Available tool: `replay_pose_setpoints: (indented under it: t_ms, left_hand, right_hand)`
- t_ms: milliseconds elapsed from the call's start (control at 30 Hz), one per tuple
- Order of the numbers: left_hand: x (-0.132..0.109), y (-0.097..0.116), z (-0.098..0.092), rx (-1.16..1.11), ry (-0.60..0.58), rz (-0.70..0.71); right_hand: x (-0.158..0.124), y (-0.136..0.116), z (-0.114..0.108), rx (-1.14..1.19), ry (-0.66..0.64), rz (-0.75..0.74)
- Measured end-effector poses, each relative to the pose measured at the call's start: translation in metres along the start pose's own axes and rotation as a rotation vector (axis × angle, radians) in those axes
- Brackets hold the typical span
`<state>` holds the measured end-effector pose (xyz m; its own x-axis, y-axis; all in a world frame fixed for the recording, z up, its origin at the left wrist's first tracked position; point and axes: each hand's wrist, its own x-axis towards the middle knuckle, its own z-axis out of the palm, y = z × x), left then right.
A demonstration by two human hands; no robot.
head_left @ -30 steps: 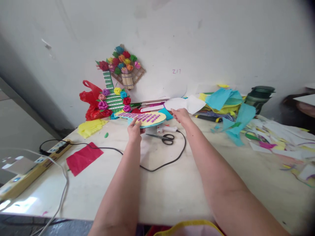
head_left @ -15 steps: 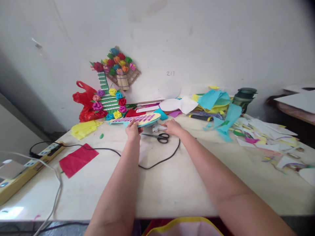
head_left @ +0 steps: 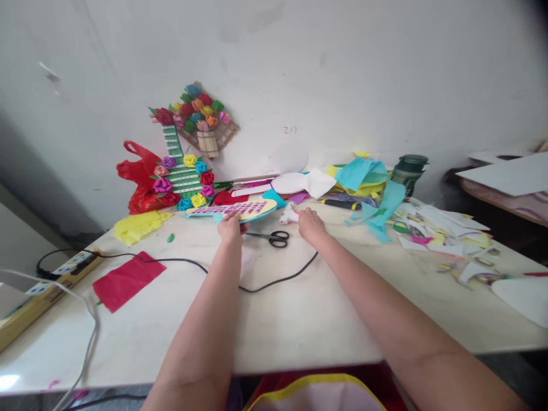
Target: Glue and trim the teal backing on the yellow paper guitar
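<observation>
My left hand (head_left: pixel 231 227) is closed on the edge of a guitar-shaped paper craft (head_left: pixel 257 209), yellow on top with purple strips and light blue along its side. It is raised and nearly level, seen almost edge-on. My right hand (head_left: pixel 311 225) is closed around a white hot glue gun (head_left: pixel 289 214), whose nozzle end points left toward the craft with a gap between. Its black cord (head_left: pixel 274 283) trails from under that hand across the table. Black scissors (head_left: pixel 278 238) lie between my hands, blades pointing left, their tips close to my left hand.
A green guitar craft with paper roses (head_left: pixel 185 177) leans on the wall beside a red plastic bag (head_left: pixel 143 177). A power strip (head_left: pixel 55 285) and red paper (head_left: pixel 128 279) lie left. Right are a utility knife (head_left: pixel 340 204), a bottle (head_left: pixel 409 171) and paper scraps (head_left: pixel 445 228).
My right hand has moved slightly right with the glue gun, away from the craft. My left hand keeps the craft nearly in place. The whole view has shifted a little.
</observation>
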<state>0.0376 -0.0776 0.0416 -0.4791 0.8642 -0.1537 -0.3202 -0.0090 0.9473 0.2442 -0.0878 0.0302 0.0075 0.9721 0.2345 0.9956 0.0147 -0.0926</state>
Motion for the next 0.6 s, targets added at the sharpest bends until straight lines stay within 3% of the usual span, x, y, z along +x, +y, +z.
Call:
replay_pose_setpoints:
  t_ms: [200,367,500,600]
  left_hand:
    - [0.003,-0.003,-0.001,0.078,-0.038,-0.067]
    - [0.002,-0.002,-0.002,0.139,-0.074,-0.067]
    - [0.003,-0.003,-0.003,0.148,-0.087,-0.05]
    - [0.003,-0.003,-0.003,0.152,-0.092,-0.053]
  right_hand:
    - [-0.009,0.012,0.003,-0.013,0.001,0.187]
    - [-0.01,0.014,-0.002,-0.061,0.058,0.191]
    - [-0.015,0.002,-0.01,-0.058,0.247,-0.062]
    - [-0.023,-0.019,-0.009,0.023,0.234,-0.301]
